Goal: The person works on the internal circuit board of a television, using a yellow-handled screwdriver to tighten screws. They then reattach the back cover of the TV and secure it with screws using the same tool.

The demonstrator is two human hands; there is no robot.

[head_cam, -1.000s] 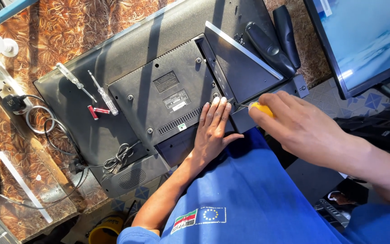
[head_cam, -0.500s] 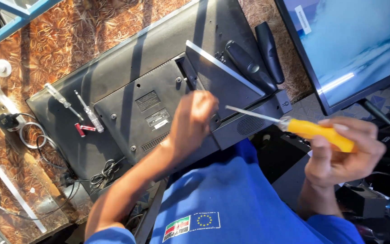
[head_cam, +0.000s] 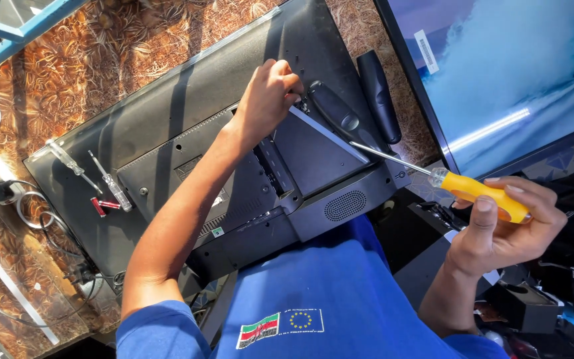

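Under my left hand (head_cam: 268, 98): television back panel (head_cam: 187, 143) lies face-down on the counter (head_cam: 68, 73), fingers pinched shut on something small near the black stand leg (head_cam: 333, 113), unclear what | right hand (head_cam: 499, 229): closed around yellow screwdriver (head_cam: 479, 193), tip angled toward that spot | spare screwdrivers (head_cam: 104, 189) parked farther left, within reach.

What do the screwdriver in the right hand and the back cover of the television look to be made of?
Screwdriver: a glossy yellow handle, probably plastic, and a thin bright shaft that glints like bare steel. Television back cover: matte black with moulded vent slots and a round speaker grille, so likely moulded plastic. The right hand grips the handle.
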